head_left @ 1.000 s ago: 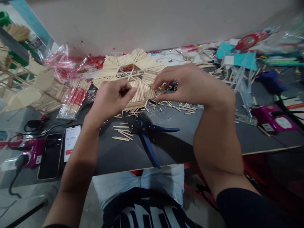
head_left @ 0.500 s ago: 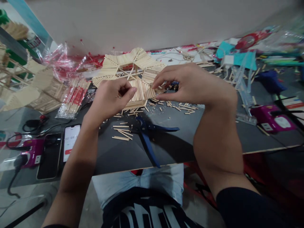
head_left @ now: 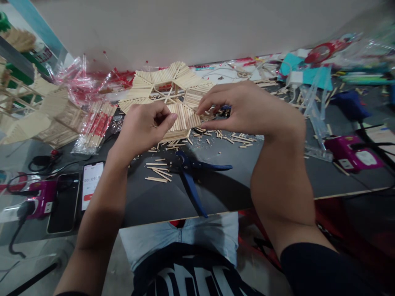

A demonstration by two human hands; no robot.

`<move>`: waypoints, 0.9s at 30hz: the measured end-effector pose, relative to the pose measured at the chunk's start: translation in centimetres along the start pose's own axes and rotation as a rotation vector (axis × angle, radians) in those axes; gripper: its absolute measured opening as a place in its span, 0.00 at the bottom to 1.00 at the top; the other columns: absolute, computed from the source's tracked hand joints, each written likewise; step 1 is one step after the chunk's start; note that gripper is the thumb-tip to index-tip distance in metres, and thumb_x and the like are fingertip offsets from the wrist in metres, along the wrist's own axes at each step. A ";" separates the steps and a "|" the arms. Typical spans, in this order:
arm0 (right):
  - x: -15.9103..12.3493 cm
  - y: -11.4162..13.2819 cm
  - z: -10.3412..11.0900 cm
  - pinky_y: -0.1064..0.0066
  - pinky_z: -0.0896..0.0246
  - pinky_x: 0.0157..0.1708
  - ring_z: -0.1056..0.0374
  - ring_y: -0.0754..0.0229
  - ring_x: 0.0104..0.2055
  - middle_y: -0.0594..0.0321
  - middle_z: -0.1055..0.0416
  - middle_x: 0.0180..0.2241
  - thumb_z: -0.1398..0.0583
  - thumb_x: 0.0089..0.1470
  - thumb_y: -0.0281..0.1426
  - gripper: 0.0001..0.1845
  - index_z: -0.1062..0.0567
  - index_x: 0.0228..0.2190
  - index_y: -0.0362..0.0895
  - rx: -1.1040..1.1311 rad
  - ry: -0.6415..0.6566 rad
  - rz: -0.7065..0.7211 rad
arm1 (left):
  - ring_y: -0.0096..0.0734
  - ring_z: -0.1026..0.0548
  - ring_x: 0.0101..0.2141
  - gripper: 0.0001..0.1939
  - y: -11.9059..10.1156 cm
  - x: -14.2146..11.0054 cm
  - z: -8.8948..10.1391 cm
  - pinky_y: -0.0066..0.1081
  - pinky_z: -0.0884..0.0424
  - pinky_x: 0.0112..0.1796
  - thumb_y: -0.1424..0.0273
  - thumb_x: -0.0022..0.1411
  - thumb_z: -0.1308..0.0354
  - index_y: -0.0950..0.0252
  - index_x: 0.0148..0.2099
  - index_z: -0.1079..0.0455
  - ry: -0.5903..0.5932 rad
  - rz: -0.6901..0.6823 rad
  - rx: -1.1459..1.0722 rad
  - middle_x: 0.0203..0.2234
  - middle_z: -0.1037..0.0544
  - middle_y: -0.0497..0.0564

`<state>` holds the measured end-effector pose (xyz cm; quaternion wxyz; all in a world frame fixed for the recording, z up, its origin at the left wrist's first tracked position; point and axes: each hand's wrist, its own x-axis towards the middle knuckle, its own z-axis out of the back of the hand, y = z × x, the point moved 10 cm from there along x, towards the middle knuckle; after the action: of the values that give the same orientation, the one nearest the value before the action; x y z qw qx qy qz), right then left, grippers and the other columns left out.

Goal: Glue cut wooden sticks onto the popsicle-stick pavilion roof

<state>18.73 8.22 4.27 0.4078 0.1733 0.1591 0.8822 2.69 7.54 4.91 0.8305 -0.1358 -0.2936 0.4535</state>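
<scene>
A star-shaped model [head_left: 160, 77] built from thin wooden sticks stands on the dark table in front of me, its near panel closely lined with sticks. My left hand [head_left: 148, 123] is closed at the left side of this panel, thumb lying along its edge and the other fingers curled. At the panel's right corner, my right hand [head_left: 234, 106] has thumb and fingers bent around the edge, with a gap between them. Any small stick in either hand is hidden. A blue-handled cutter [head_left: 189, 174] lies nearer to me, beside several loose sticks [head_left: 157, 171].
Stick offcuts [head_left: 234, 139] lie right of the model. On the left are a bag of sticks [head_left: 94, 125], another stick model [head_left: 51, 109], two phones [head_left: 63, 201] and a purple power adapter [head_left: 41, 199]. A second purple adapter [head_left: 353, 153] and clear plastic strips [head_left: 316, 115] are at right.
Both hands keep nearly the same place on the model. The whole view has shifted very slightly; nothing visibly taken up or let go.
</scene>
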 end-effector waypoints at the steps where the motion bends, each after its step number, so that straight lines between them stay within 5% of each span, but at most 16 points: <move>1: 0.0 0.0 0.0 0.57 0.31 0.48 0.25 0.49 0.46 0.58 0.20 0.44 0.37 0.59 0.48 0.17 0.17 0.41 0.51 0.003 0.001 -0.002 | 0.25 0.32 0.24 0.12 -0.1 0.0 0.0 0.30 0.35 0.31 0.66 0.66 0.42 0.65 0.31 0.26 0.000 -0.002 0.004 0.22 0.25 0.46; 27: 0.0 0.0 0.1 0.59 0.31 0.47 0.25 0.51 0.45 0.58 0.20 0.44 0.36 0.59 0.45 0.15 0.18 0.39 0.49 0.014 0.004 -0.006 | 0.25 0.33 0.24 0.11 -0.2 0.0 0.0 0.30 0.36 0.31 0.66 0.66 0.42 0.65 0.31 0.26 0.012 -0.009 0.015 0.21 0.25 0.46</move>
<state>18.75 8.19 4.38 0.4092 0.1739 0.1667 0.8801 2.83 7.40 5.00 0.8353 -0.1311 -0.2857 0.4512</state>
